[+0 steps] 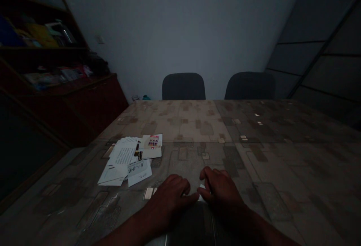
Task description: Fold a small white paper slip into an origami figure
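My left hand (173, 195) is low in the middle of the head view, its fingers curled and its thumb pointing right. Close beside it, my right hand (221, 189) is curled too, with thumb and fingers drawn together. A small white piece, seemingly paper (200, 198), shows at my right thumb, between the two thumb tips. Most of it is hidden by the hands, and the dim light blurs its shape. Whether my left fingers grip anything I cannot make out. To the left lies a loose pile of white printed cards or papers (124, 157), some with dark writing.
A patterned cover spreads over the table (191, 126). Two dark chairs (184, 86) stand at its far edge, before a plain wall. On the left is a dark red cabinet (96, 107) with filled shelves. Under my wrists is a dark area with thin bright edges.
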`<control>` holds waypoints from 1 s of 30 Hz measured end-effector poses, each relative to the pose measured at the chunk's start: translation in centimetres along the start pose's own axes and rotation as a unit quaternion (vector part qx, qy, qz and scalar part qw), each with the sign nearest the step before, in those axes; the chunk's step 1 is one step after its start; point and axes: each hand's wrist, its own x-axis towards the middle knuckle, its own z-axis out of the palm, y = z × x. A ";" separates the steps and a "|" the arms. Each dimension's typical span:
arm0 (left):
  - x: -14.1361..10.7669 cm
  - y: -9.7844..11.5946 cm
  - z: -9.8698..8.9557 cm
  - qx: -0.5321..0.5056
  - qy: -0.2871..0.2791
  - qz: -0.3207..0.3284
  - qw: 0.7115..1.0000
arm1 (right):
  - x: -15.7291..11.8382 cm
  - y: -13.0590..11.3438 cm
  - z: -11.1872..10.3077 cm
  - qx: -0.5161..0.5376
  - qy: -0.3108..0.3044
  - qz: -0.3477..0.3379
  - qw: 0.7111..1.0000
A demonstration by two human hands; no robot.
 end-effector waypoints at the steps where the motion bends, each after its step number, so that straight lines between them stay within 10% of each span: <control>1: -0.1 0.0 0.1 -0.001 -0.003 -0.008 1.000 | 0.1 0.0 0.0 -0.008 -0.001 -0.001 1.000; 10: -0.4 0.7 0.1 -0.053 -0.026 -0.100 0.993 | 0.6 0.8 0.1 -0.055 0.023 -0.024 0.998; 24: -1.1 0.3 0.9 -0.046 0.023 -0.053 0.997 | -1.3 1.1 0.4 0.017 0.035 -0.009 0.999; 30: 0.3 0.8 -1.0 -0.219 0.056 -0.125 0.966 | -0.6 0.2 -0.3 0.117 -0.027 0.004 0.993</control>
